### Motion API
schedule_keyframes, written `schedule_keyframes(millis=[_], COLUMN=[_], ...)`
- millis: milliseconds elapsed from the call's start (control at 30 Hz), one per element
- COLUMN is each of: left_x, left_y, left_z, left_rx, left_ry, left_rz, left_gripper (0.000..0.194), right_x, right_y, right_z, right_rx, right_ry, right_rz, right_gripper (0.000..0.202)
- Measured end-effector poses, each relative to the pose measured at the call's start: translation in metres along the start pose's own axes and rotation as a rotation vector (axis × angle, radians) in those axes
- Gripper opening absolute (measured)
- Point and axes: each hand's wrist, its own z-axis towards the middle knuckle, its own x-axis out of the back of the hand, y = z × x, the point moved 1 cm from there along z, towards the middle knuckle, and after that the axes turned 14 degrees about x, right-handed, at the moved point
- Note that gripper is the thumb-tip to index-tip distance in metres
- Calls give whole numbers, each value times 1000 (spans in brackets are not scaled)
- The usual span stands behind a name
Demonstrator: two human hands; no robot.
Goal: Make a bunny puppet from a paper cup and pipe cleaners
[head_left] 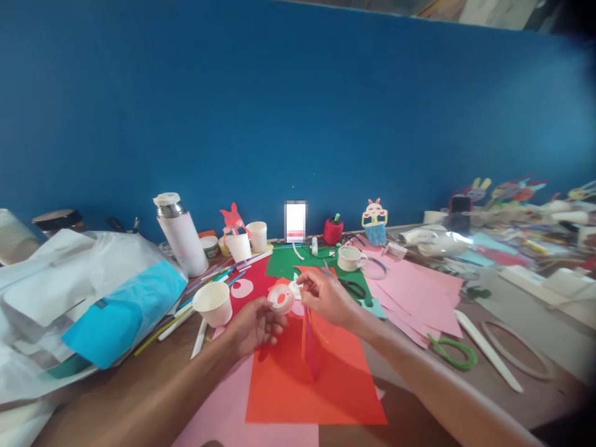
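My left hand (259, 326) pinches a round pale pink paper piece (280, 300) with a red spot in its middle, the other fingers loosely curled. Close beside it, my right hand (326, 298) is closed, thumb and fingertips together. Thin orange and purple strips (307, 347) hang down from its fingers. A small white piece (295, 289) shows at the right fingertips; its kind is unclear. Both hands are above a red-orange paper sheet (321, 391). A pair of dark-handled scissors (352, 289) lies just beyond my right hand.
A white paper cup (213, 304) stands left of my left hand, with a flask (181, 236) behind it. Pink sheets (414, 295), a green loop (454, 354) and a white strip (488, 351) lie at right. A plastic bag (93, 298) fills the left.
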Motion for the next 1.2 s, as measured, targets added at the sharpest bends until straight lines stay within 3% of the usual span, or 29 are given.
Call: schedule_keyframes(millis=[200, 300, 400, 467, 500, 533, 600, 733, 1033, 1200], left_x=[8, 12, 15, 14, 12, 9, 3, -5, -8, -6], left_y=[3, 6, 15, 21, 23, 24, 24, 16, 12, 11], left_z=[0, -2, -7, -11, -13, -15, -16, -15, -12, -9], left_rx=[157, 133, -124, -364, -478, -582, -691, -552, -543, -537], left_ry=[39, 116, 386, 575, 616, 611, 483, 263, 271, 257], left_rz=[220, 443, 707, 797, 805, 799, 757, 587, 456, 429], left_gripper=[27, 29, 30, 30, 29, 27, 25, 30, 28, 26], right_x=[4, 7, 5, 3, 2, 1, 0, -1, -6, -1], right_y=[-1, -8, -14, -17, -18, -19, -20, -22, -19, -12], right_z=[19, 27, 30, 31, 31, 31, 31, 29, 26, 26], right_rx=[66, 122, 166, 195, 213, 231, 260, 251, 170, 87], right_ry=[-129, -168, -187, -192, -195, -196, -195, -168, -188, -265], right_rz=[34, 11, 18, 47, 65, 82, 111, 118, 219, 139], right_gripper=[17, 20, 22, 20, 19, 18, 17, 16, 26, 20])
